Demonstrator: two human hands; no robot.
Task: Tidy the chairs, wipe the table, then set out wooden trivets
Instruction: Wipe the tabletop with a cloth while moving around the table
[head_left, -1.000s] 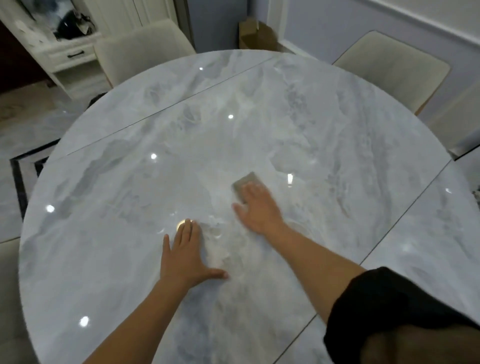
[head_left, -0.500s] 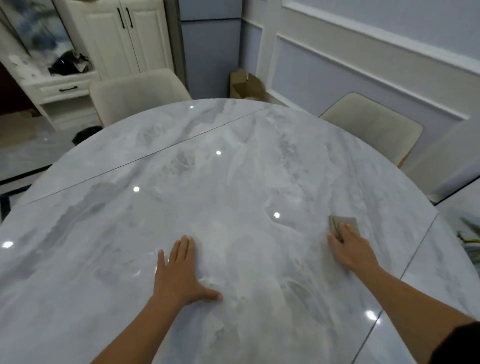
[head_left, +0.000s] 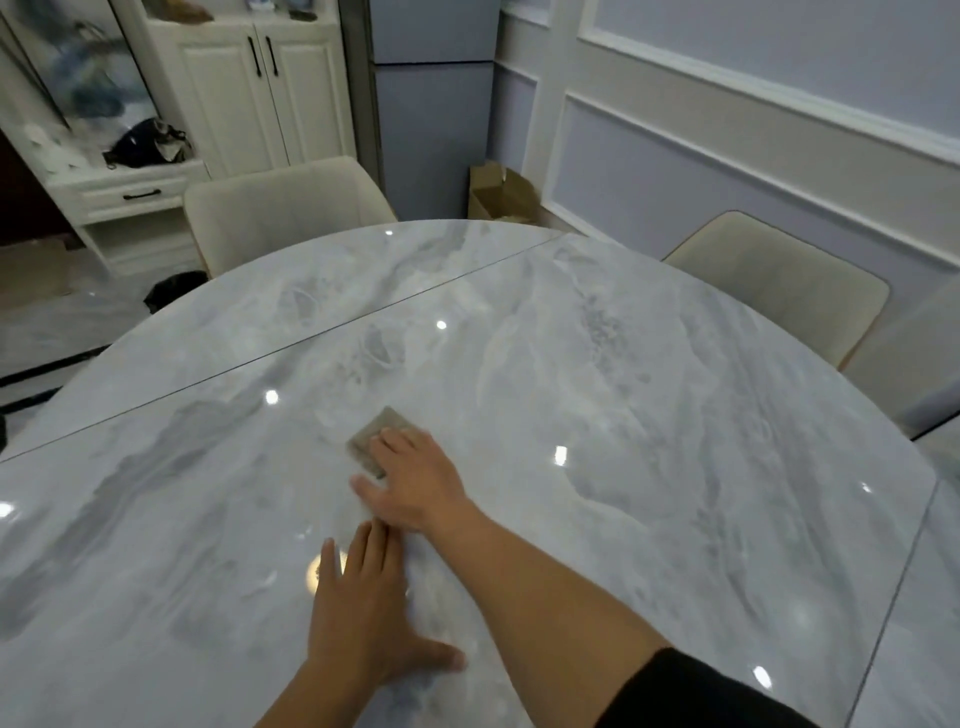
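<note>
A round grey marble table (head_left: 649, 415) fills the head view. My right hand (head_left: 415, 480) lies flat near its middle, fingers straight, pressing a small grey-beige cloth (head_left: 371, 439) onto the top; most of the cloth is hidden under the fingers. Nearer to me, my left hand (head_left: 363, 608) rests palm down on the table with its fingers straight and thumb spread, its fingertips almost touching my right wrist. No trivets are in view.
One cream upholstered chair (head_left: 280, 208) stands at the far side of the table, another cream chair (head_left: 779, 280) at the right. A cardboard box (head_left: 498, 195) sits in the far corner. A white cabinet (head_left: 249, 93) stands at the back left.
My right hand has slid the cloth from the table's right side back left to its middle. My left hand has stayed flat in about the same place. The camera has tilted upward.
</note>
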